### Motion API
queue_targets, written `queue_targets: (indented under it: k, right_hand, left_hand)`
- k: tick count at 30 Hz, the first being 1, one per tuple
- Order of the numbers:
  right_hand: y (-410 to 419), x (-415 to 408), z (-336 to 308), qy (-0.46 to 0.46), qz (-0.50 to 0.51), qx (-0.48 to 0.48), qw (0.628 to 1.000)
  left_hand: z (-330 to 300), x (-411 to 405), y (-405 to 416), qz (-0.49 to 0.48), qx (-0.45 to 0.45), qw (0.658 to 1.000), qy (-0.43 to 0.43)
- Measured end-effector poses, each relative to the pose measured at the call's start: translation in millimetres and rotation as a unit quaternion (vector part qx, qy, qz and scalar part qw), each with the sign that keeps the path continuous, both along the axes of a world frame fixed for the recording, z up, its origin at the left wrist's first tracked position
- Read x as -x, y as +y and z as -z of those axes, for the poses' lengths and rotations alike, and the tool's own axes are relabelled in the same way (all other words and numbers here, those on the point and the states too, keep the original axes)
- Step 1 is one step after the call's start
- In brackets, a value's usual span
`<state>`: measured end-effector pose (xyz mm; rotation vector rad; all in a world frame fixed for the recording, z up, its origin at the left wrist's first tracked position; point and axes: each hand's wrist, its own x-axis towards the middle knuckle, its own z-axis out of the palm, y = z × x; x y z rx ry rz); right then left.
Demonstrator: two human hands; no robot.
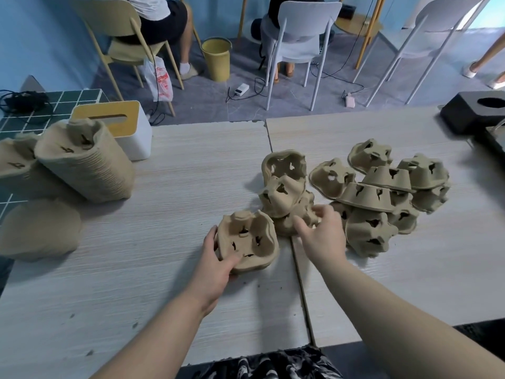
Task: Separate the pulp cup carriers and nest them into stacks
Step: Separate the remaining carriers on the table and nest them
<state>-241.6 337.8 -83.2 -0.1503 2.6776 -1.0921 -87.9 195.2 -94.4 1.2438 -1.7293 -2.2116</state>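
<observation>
The left hand (216,258) grips a small nested stack of pulp cup carriers (247,240), cups facing up, thumb curled over its near rim and fingers round the left side; the stack rests on the pale wood-grain table (164,269). The right hand (322,236) reaches to about one o'clock of it, fingers and thumb spread and slightly bent, fingertips touching a carrier at the bottom of a tumbled clump (284,192) of three or four carriers. Whether it has a real hold there, I cannot tell.

Further out at two o'clock lies a loose heap of carriers (382,192), most of them upside down and overlapping, on the right-hand table top. Over at nine to ten o'clock, tall finished stacks (84,165) lie tipped on their sides, with another stack (38,231) blurred at the left edge. Behind them stands a white tissue box with a yellow lid (123,127). At twelve o'clock, past the table, are chairs with seated people and a yellow bucket (217,57) on the floor.
</observation>
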Motion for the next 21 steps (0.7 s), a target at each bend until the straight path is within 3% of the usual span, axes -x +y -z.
queue_targets:
  k: [4, 9, 21]
  right_hand:
    - [-10.9, 16.5, -6.6, 0.093, -0.087, -0.031, 0.991]
    - [-33.4, 41.0, -3.8, 0.037, -0.143, -0.095, 0.984]
    - [-20.9, 59.2, -11.1, 0.033, -0.043, -0.021, 0.998]
  left_hand:
    - [-3.6, -1.4, 0.0, -0.001, -0.003, 1.0, 0.007]
    - [-2.9, -3.2, -3.7, -0.006, -0.014, 1.0, 0.005]
    - [-4.4, -0.6, -4.9, 0.001, -0.018, 1.0, 0.007]
